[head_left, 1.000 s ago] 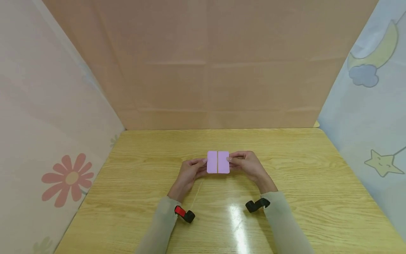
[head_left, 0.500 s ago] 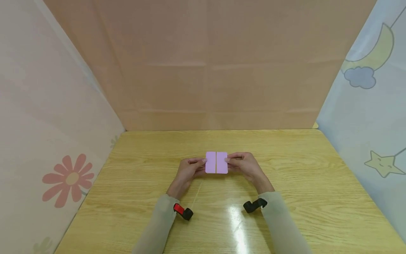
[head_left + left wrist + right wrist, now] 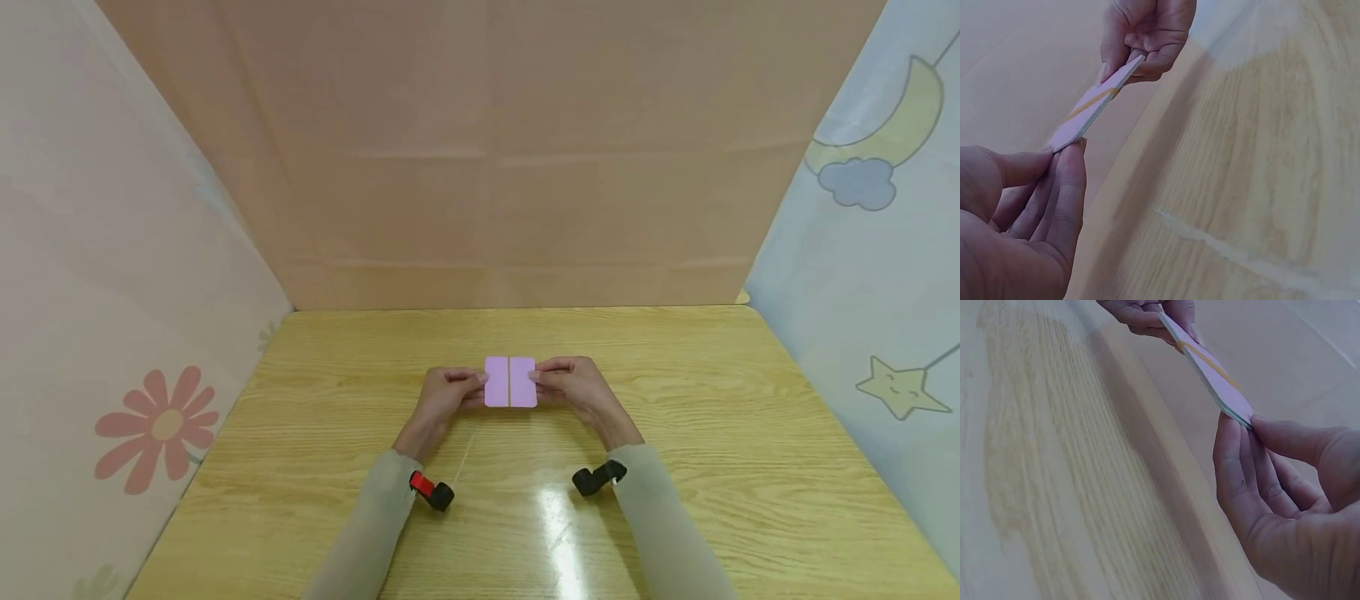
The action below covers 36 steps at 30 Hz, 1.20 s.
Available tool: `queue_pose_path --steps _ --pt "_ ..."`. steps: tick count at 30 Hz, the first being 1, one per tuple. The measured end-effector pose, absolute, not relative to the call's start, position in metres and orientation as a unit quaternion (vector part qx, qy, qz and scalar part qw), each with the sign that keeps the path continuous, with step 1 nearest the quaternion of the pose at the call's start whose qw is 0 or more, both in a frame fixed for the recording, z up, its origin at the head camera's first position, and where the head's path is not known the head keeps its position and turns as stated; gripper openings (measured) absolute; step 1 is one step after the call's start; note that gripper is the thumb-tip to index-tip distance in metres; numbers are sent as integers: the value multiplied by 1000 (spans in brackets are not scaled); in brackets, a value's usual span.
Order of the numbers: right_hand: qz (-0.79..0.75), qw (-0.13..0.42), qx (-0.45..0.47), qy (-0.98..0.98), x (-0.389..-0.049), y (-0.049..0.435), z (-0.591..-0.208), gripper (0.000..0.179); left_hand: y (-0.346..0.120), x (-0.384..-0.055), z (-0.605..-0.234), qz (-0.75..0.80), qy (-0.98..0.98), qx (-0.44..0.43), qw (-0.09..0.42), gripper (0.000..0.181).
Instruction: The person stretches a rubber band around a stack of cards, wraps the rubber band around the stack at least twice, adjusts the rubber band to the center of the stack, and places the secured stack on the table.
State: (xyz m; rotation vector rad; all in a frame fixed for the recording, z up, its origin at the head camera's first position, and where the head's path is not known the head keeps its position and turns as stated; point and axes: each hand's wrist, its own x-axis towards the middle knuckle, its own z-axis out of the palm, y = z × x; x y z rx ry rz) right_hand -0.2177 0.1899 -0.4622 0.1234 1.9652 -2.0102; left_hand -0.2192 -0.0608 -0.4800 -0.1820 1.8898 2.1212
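Note:
A small stack of pink cards with rounded corners is held up above the table, a yellow rubber band running round its middle. Thumb and fingers of my left hand pinch its left edge. At the opposite edge, my right hand pinches it the same way, thumb on the pink face. In the left wrist view the stack looks thin, with pale greenish layers along its side. The right wrist view shows the rubber band crossing the face flat. The stack's underside is mostly hidden.
The wooden table lies below, with a bright glare patch near the front. A plain brown backdrop closes the far side. Patterned sheets hang left and right, with a flower and a star. Black wrist mounts sit at both cuffs.
Both hands and the card stack have shifted very slightly left in the head view. The grip on both edges stays the same.

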Motion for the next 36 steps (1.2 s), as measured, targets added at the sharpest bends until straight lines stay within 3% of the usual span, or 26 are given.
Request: queue_pose_path --steps 11,36 --pt "-689 162 50 705 -226 187 -464 30 -62 -232 -479 710 687 -52 143 18" --pt "-615 169 67 767 -260 170 -473 22 -59 -254 -479 617 774 -70 123 13"
